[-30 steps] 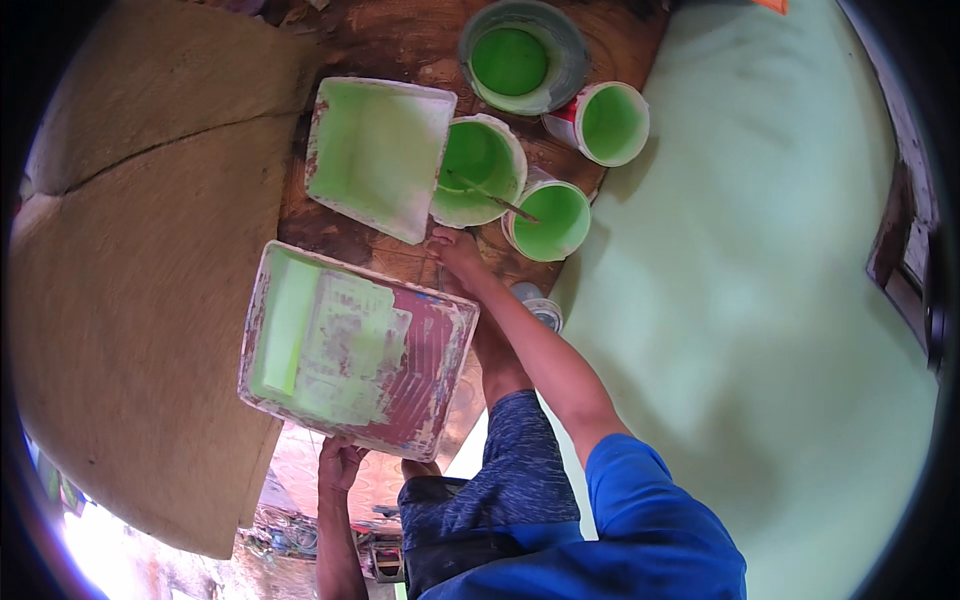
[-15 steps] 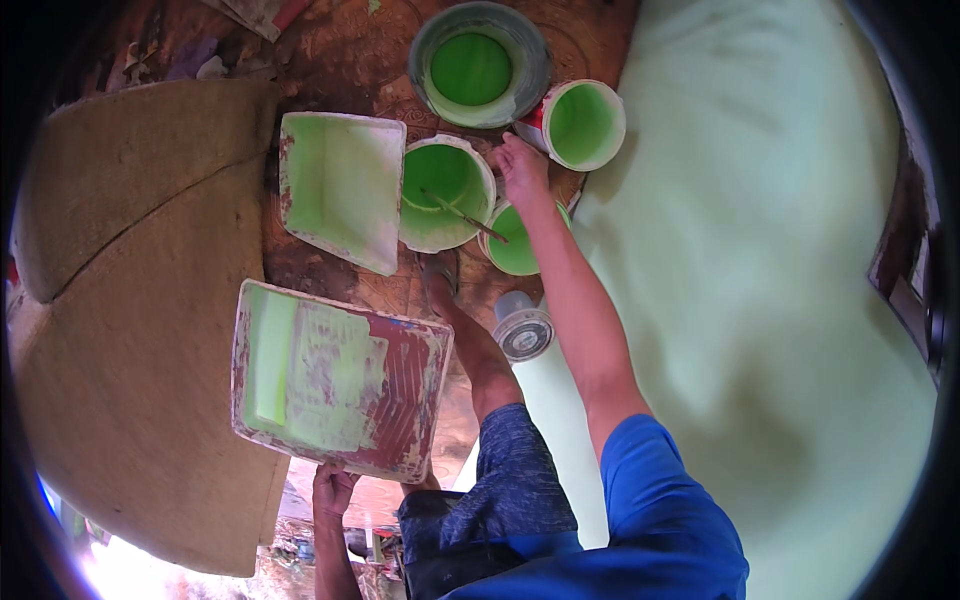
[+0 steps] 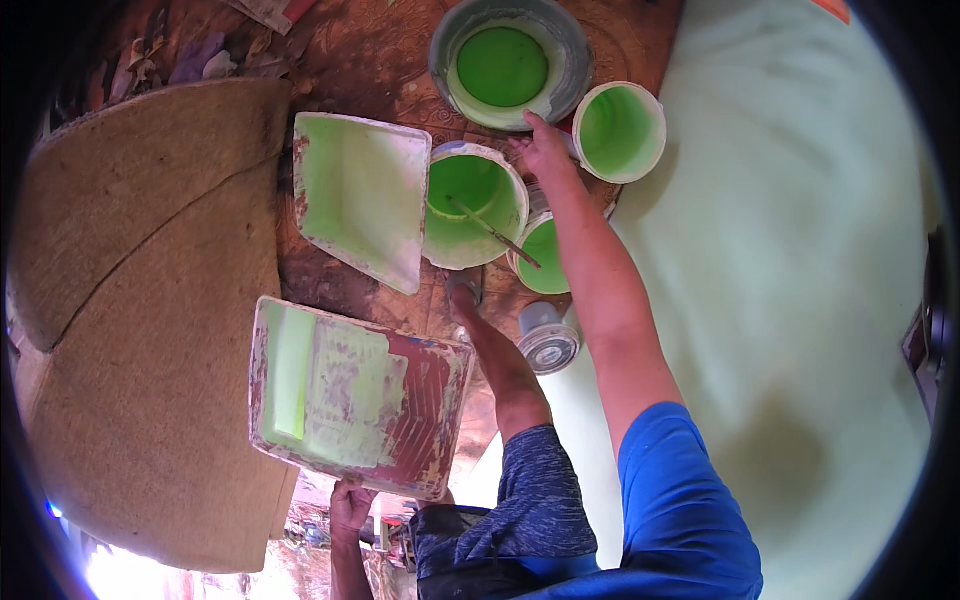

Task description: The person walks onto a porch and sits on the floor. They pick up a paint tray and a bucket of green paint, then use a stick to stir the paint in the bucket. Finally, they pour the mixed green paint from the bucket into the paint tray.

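My left hand (image 3: 350,505) is closed on the bottom edge of a paint tray (image 3: 350,390), smeared with light green and maroon. My right hand (image 3: 543,152) reaches up beside the rim of a grey basin (image 3: 450,85) holding green paint, its fingers apart; whether they touch it I cannot tell. To its right stands a white bucket (image 3: 623,135) of green paint. Below and left of the hand are a larger bucket (image 3: 470,180) with a stick (image 3: 495,232) across it and a smaller bucket (image 3: 540,245), partly hidden by my forearm. A square green-stained container (image 3: 355,195) sits at their left.
A large brown board (image 3: 150,300) lies along the left. A pale green wall or surface (image 3: 760,250) fills the right. Scraps (image 3: 215,60) lie on the patterned floor (image 3: 360,50) at top left. A small grey pail (image 3: 550,350) is beside my right leg (image 3: 510,390).
My right hand has moved up from beside the lower containers to the basin's rim. My left hand and the tray it holds have shifted lower in the view.
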`<state>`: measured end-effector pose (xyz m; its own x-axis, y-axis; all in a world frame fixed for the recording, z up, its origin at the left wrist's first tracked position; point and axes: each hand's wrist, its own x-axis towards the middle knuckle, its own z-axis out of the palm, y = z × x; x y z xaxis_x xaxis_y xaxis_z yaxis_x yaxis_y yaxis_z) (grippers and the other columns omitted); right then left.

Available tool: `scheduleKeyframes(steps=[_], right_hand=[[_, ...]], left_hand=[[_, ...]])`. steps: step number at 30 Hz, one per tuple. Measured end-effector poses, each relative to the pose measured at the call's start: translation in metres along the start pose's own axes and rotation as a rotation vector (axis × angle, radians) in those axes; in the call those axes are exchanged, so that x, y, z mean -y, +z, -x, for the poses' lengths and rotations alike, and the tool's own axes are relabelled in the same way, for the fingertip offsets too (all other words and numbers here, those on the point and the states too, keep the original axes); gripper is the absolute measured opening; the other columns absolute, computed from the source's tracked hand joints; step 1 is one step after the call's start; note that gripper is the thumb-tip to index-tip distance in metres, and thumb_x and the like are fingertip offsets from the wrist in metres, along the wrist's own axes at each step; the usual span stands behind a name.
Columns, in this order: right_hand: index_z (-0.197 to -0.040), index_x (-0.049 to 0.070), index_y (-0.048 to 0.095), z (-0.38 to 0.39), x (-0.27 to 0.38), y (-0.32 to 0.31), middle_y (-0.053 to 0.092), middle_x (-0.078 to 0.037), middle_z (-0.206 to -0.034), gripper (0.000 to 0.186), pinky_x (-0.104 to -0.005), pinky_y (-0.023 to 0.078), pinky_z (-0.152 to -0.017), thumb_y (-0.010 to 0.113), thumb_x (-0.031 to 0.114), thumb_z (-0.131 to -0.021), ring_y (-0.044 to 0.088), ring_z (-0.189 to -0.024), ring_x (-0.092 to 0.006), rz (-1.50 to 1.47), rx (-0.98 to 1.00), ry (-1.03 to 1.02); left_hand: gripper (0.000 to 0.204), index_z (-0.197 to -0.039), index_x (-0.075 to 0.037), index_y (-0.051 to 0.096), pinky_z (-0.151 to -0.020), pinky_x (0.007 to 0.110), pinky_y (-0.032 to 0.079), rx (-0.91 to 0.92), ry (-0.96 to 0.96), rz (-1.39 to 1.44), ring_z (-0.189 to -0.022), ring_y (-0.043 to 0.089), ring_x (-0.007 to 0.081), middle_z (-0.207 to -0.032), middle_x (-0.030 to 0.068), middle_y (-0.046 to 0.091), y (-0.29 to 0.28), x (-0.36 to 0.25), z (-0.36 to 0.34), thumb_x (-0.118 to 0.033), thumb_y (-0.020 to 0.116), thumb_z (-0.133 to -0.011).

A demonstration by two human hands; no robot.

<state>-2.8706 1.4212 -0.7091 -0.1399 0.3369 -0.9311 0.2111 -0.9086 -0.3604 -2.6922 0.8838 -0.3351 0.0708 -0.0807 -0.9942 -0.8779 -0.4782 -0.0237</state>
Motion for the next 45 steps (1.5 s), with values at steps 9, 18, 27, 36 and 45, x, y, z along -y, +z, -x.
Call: scheduleKeyframes(steps=[9, 18, 27, 36, 45], right_hand=[[-0.102, 0.002, 0.047, 0.035, 0.031, 0.028, 0.055, -0.012, -0.102, 0.04, -0.0405, 0.045, -0.071, 0.067, -0.001, -0.068, 0.054, -0.087, -0.0231, 0.155, -0.064, -0.234], [-0.092, 0.004, 0.048, 0.138, 0.056, 0.016, 0.057, -0.01, -0.094, 0.028, -0.0328, 0.045, -0.067, 0.065, -0.001, -0.071, 0.055, -0.083, -0.0177, 0.15, 0.142, -0.305], [-0.103, 0.002, 0.052, 0.235, 0.044, -0.039, 0.061, -0.008, -0.097, 0.029, -0.0298, 0.047, -0.072, 0.061, 0.003, -0.076, 0.059, -0.085, -0.0169, 0.263, 0.248, -0.322], [-0.1, 0.006, 0.053, 0.29, 0.004, -0.128, 0.059, -0.004, -0.094, 0.03, -0.0322, 0.047, -0.072, 0.063, 0.001, -0.073, 0.057, -0.084, -0.0162, 0.174, 0.267, -0.296], [-0.1, 0.004, 0.052, 0.318, -0.05, -0.24, 0.059, -0.006, -0.089, 0.026, -0.0282, 0.047, -0.063, 0.059, -0.001, -0.076, 0.057, -0.076, -0.0169, 0.053, 0.167, -0.166]], left_hand=[[0.016, -0.087, -0.002, 0.055, -0.093, 0.046, 0.045, 0.062, 0.012, -0.014, -0.094, 0.06, 0.024, -0.091, 0.0076, 0.06, 0.011, -0.003, 0.002, 0.0, 0.054, -0.071], [0.035, -0.106, 0.002, 0.052, -0.094, 0.045, 0.044, 0.176, 0.042, -0.091, -0.102, 0.057, 0.0268, -0.109, 0.0139, 0.058, 0.009, -0.002, 0.0, -0.002, 0.053, -0.071], [0.04, -0.113, 0.003, 0.049, -0.091, 0.05, 0.046, 0.221, 0.172, -0.139, -0.103, 0.057, 0.0296, -0.111, 0.0161, 0.058, -0.014, 0.01, -0.016, -0.001, 0.05, -0.073], [0.047, -0.12, 0.003, 0.043, -0.082, 0.041, 0.053, 0.359, 0.337, -0.258, -0.1, 0.057, 0.0266, -0.114, 0.0136, 0.053, -0.05, 0.02, -0.063, 0.004, 0.044, -0.073], [0.036, -0.111, 0.005, 0.046, -0.077, 0.044, 0.055, 0.276, 0.339, -0.341, -0.092, 0.059, 0.0286, -0.105, 0.0161, 0.056, -0.042, 0.018, -0.05, 0.001, 0.048, -0.076]])
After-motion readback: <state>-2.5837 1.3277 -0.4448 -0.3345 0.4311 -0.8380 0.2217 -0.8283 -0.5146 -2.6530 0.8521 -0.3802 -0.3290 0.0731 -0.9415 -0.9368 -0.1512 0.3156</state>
